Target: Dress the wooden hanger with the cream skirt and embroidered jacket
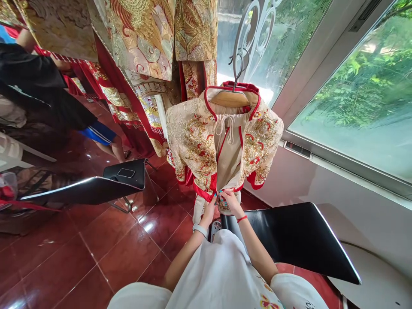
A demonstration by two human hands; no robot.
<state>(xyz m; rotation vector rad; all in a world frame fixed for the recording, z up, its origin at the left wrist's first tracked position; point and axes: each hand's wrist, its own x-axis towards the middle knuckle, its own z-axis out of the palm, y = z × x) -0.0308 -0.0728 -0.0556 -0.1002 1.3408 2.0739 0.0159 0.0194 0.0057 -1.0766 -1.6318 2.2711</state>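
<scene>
A cream jacket point(196, 141) with gold beading and red trim hangs from a wooden hanger point(230, 99), hooked on the white window grille. Its front is apart, showing a plain cream garment point(229, 159) with a tied cord at the neck. My left hand point(210, 208) is closed on the jacket's red hem at the lower front edge. Close beside it, my right hand point(230, 201) pinches the other front edge at the bottom. The fingertips of both hands nearly meet in the middle. Below them, part of a pale embroidered garment shows.
More gold and red embroidered garments point(141, 38) hang at the upper left. A black chair point(289, 240) stands right of my legs; another black chair point(86, 189) holds a phone point(125, 173). A person in a black top point(35, 81) is at the left. Windows point(360, 94) line the right.
</scene>
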